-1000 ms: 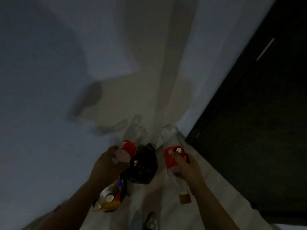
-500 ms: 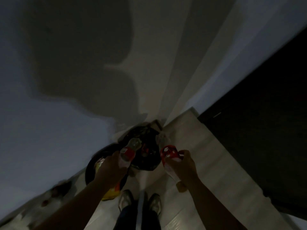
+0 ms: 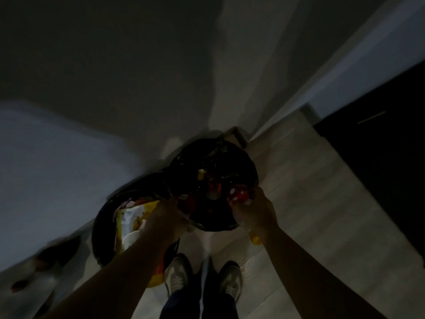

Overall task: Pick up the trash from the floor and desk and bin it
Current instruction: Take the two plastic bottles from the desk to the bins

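Since the carry dropped, change: now at bag (image 3: 250, 166) mouth, higher before.
left bin (image 3: 95, 233): yellow wrappers (image 3: 128, 217) inside, just beside bag.
left hand (image 3: 165, 217): clasps left bottle (image 3: 187, 202) over bag's near rim.
bag: open, trash inside.
right hand (image 3: 256, 211): clasps right bottle (image 3: 239, 195), label end over bag.
task: release next, I'd judge; neither binned yet.

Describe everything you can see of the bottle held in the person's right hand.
The bottle looks like clear plastic with a red label bearing white marks. The right hand wraps round its middle, hiding much of it. A yellowish cap pokes out below the hand, toward the person; the other end points over the open black bin bag. The picture is too dim to tell its contents or whether it touches the bag.
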`<action>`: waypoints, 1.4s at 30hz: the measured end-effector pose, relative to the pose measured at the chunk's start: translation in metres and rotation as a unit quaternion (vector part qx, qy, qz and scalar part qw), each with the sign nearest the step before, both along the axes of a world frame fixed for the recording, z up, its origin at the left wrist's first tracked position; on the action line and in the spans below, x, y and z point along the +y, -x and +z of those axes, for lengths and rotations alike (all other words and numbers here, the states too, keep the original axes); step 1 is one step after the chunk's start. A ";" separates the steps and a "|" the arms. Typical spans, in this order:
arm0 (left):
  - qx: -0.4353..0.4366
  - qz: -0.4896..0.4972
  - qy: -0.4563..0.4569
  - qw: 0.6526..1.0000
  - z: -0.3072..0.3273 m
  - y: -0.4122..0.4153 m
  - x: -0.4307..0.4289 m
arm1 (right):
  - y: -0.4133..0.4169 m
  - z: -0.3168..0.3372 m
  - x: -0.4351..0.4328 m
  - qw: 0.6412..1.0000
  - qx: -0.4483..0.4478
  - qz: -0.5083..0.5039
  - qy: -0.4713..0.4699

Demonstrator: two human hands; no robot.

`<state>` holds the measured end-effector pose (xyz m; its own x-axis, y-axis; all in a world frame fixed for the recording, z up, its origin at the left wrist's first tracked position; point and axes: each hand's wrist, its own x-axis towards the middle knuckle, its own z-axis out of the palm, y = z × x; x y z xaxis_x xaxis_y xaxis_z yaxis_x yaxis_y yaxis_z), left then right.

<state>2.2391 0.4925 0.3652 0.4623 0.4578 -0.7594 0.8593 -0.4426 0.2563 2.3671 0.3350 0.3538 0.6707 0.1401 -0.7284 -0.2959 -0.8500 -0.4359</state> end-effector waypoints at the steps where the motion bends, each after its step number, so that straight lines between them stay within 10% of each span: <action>1: 0.003 -0.002 0.004 1.000 -0.014 -0.001 0.000 | -0.001 -0.013 0.003 1.000 -0.005 0.005 0.008; 17: -0.059 -0.089 -0.023 0.994 -0.031 0.011 0.002 | 0.013 -0.021 0.013 0.982 -0.025 0.170 0.080; 42: -0.117 -0.075 -0.182 0.973 0.365 0.099 -0.055 | 0.034 0.384 -0.021 0.791 -0.220 0.566 -0.075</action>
